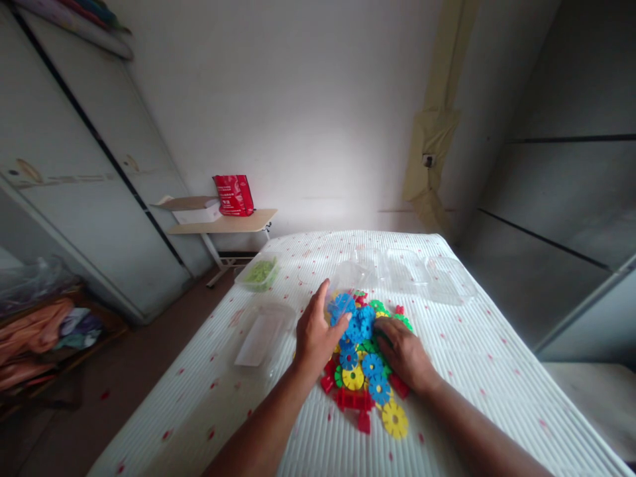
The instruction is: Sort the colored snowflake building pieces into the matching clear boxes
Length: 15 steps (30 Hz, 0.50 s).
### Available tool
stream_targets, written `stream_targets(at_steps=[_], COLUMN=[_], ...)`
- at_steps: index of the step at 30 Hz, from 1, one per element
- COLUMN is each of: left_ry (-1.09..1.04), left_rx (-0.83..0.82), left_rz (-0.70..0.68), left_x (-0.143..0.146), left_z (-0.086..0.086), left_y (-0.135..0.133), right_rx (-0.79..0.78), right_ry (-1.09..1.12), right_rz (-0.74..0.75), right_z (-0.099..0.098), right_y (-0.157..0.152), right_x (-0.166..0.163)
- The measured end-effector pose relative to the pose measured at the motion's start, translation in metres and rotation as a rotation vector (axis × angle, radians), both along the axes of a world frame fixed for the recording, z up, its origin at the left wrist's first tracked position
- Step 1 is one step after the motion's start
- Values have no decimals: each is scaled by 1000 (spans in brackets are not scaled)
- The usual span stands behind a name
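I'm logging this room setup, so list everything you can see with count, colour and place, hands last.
toy discs: one pile, too many to count; blue, yellow, green, red; middle of the bed
bed: one; white ribbed cover with red specks; foreground
tub of green pieces: one; clear; bed's far left edge
empty tub: one; clear; left of the pile
clear tubs: about three; behind the pile
small table: one; light wood top; by the far wall
red bag: one; on the table
white box: one; on the table
wardrobe: one; pale grey; left
left hand: one; on the blue discs
right hand: one; on the pile's right side
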<state>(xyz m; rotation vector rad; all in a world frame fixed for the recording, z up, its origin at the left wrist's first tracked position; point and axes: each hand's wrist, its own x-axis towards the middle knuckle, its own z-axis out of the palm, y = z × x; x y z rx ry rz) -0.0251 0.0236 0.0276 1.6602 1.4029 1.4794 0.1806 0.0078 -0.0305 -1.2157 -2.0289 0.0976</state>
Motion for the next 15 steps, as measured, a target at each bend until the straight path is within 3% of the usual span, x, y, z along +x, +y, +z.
stream_targets(at_steps=[9, 15], left_ry=[124, 269], left_rx=[49, 224], left_rz=[0, 20], left_x=[-6, -10], left_z=[3, 5], left_y=[-7, -12], right_rx=[-16, -46], right_ry=[13, 26], right_rz=[-6, -10], right_z=[-2, 0], right_y=[1, 1], right_x=[1, 2])
